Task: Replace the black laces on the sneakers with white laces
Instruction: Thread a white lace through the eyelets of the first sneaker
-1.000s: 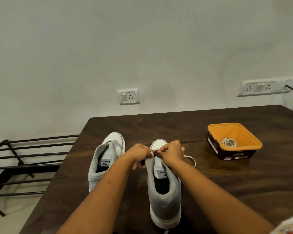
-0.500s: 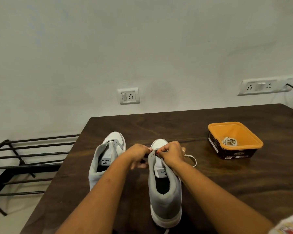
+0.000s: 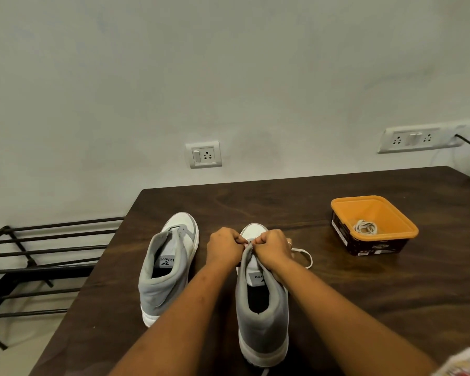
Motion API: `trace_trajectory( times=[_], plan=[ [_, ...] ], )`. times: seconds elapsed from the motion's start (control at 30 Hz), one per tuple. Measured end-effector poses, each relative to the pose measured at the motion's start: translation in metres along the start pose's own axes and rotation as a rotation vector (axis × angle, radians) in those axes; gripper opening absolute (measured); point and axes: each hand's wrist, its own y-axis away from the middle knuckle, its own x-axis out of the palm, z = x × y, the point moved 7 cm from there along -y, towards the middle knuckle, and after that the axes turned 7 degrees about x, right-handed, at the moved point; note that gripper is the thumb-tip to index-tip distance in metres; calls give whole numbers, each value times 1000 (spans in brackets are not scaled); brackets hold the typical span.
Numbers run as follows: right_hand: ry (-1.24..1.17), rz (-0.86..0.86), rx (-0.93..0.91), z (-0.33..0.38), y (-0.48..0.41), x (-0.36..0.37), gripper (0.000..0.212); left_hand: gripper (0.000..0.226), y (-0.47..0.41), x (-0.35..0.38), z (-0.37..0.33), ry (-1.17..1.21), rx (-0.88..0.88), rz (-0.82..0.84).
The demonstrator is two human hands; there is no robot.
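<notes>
Two grey and white sneakers stand on the dark wooden table, heels toward me. The left sneaker stands alone with no hand on it. Over the tongue of the right sneaker both hands meet. My left hand and my right hand have curled fingers that pinch at the lacing area. A white lace loops out to the right from under my right hand. What lies between the fingertips is hidden.
An orange tub with a coiled white lace in it stands at the right of the table. A black metal rack stands left of the table. Wall sockets and a black cable are behind.
Both hands stay at the same spot on the right sneaker, with only small finger movements. A dark bit seen between the fingers a second ago no longer shows.
</notes>
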Motion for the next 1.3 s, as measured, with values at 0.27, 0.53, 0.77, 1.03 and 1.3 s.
trace_trajectory(
  times=[0.27, 0.53, 0.77, 1.03, 1.3],
  plan=[
    [80, -47, 5, 3, 4, -4, 22, 9, -1, 5, 2, -90, 12, 2],
    [149, -16, -11, 4, 6, -13, 18, 16, -2, -38, -4, 337, -97, -344],
    [99, 28, 15, 4, 10, -17, 24, 21, 13, -95, -3, 1348, -217, -651],
    [59, 36, 46, 5, 12, -17, 31, 33, -5, -6, 1, -301, 117, 192],
    [79, 26, 55, 2, 9, -16, 28, 34, -6, -15, -15, 474, 81, 10]
  ],
)
